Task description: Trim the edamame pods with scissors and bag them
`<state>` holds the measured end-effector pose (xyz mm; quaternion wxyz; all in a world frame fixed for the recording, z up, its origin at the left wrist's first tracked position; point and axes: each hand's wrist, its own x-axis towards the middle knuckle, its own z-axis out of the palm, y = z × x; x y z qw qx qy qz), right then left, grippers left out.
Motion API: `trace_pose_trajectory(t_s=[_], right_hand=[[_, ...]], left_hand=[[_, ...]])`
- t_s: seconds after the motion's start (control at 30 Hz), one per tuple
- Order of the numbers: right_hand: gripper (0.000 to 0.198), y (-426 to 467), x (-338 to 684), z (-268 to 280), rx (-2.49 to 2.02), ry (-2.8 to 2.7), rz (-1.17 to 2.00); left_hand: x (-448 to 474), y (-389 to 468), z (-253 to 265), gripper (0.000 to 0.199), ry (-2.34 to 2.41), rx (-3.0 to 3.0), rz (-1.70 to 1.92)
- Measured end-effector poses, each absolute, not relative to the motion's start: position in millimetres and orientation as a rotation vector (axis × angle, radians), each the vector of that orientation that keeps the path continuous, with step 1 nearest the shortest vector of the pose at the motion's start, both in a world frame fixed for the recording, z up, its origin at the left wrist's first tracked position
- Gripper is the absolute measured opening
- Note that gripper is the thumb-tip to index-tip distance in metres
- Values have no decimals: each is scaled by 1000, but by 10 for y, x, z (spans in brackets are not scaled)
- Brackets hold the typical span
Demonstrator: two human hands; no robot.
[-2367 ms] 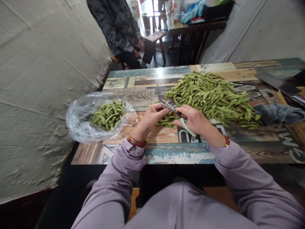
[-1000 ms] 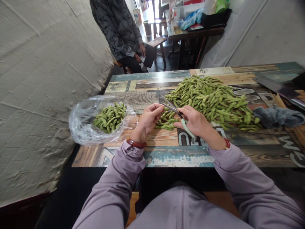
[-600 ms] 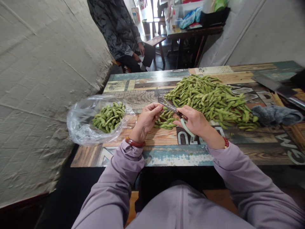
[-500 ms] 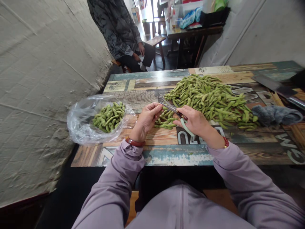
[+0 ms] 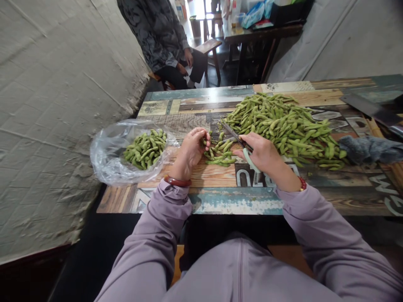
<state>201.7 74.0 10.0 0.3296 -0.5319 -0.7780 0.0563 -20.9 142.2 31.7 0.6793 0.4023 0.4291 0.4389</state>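
My right hand [image 5: 263, 152] is closed round the pale green handles of a pair of scissors [image 5: 233, 133], whose blades point up and left. My left hand [image 5: 193, 147] has its fingers curled in, with a bit of green pod showing at the fingertips. Between the hands lies a small group of green soybean pods [image 5: 222, 157]. A large heap of soybean pods [image 5: 280, 126] spreads beyond my right hand. To the left of my left hand, a clear plastic bag [image 5: 107, 157] lies open with more pods [image 5: 146, 149] in it.
A grey cloth [image 5: 368, 149] and a cleaver [image 5: 367, 108] lie at the right of the patterned table [image 5: 233, 201]. A rough wall [image 5: 56, 117] borders the left. Across the table a person [image 5: 160, 37] sits near a wooden stool [image 5: 209, 46].
My left hand has drawn back from the scissor blades, and its fingers have curled in. The scissors have shifted slightly right with my right hand. The view has tilted a little.
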Motion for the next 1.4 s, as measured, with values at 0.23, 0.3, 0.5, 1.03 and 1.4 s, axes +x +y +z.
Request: trace_pose_trajectory(t_s=[0.23,0.3,0.5,1.03,1.4], right_hand=[[37,733,1978,74,-1386,-2057,95],[36,735,1976,69,-1395,-2059,78],[35,736,1976,57,-1398,-2095,84],[47,709,1965,131,-1454,-2060,163],[49,677,1925,128,-1432,-2127,126]], left_hand=[[-161,1444,162,12,1291,1943,776],[-142,1426,160,15,1368,2173,618],[-114,1399,184,12,1382,2341,453],[-147,1345,278,34,885,1103,922],[-77,1250,272,30,826,1178,885]])
